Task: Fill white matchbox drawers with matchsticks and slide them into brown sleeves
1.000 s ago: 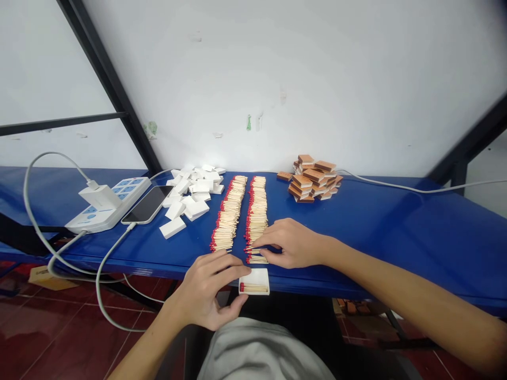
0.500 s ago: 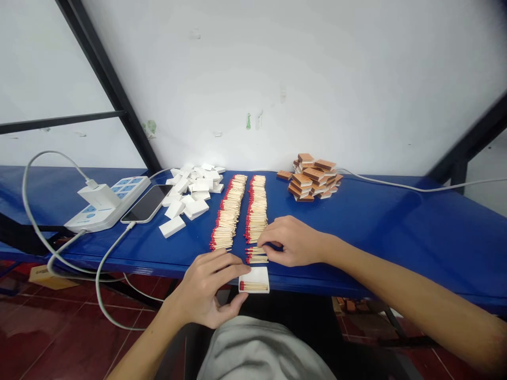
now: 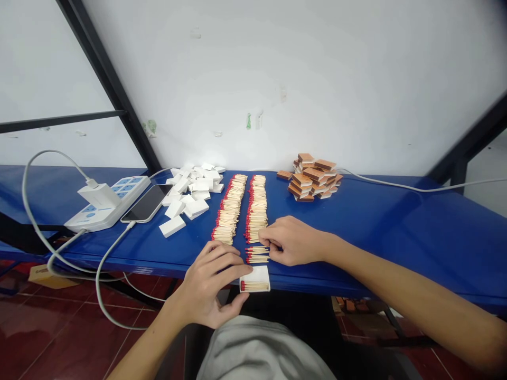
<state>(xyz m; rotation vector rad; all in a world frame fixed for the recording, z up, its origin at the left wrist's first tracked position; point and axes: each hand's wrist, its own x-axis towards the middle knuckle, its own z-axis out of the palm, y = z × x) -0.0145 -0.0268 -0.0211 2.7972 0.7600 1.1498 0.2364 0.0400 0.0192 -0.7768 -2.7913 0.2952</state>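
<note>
Two long rows of red-tipped matches (image 3: 255,208) lie on the blue table (image 3: 376,232). My right hand (image 3: 291,240) pinches a small bunch of matches (image 3: 257,254) at the near end of the right row. A white open tray (image 3: 255,279) with a few matches in it sits at the table's front edge. My left hand (image 3: 214,282) grips that tray's left side between thumb and fingers.
A heap of white trays (image 3: 190,192) lies at the left. Brown box sleeves (image 3: 312,177) are stacked at the back right. A phone (image 3: 147,203), a power strip (image 3: 105,203) with a charger and cables lie at the far left.
My right hand has slid a little left and toward me along the right row, splitting a small bunch of matches off its near end. My left hand and the tray have stayed put.
</note>
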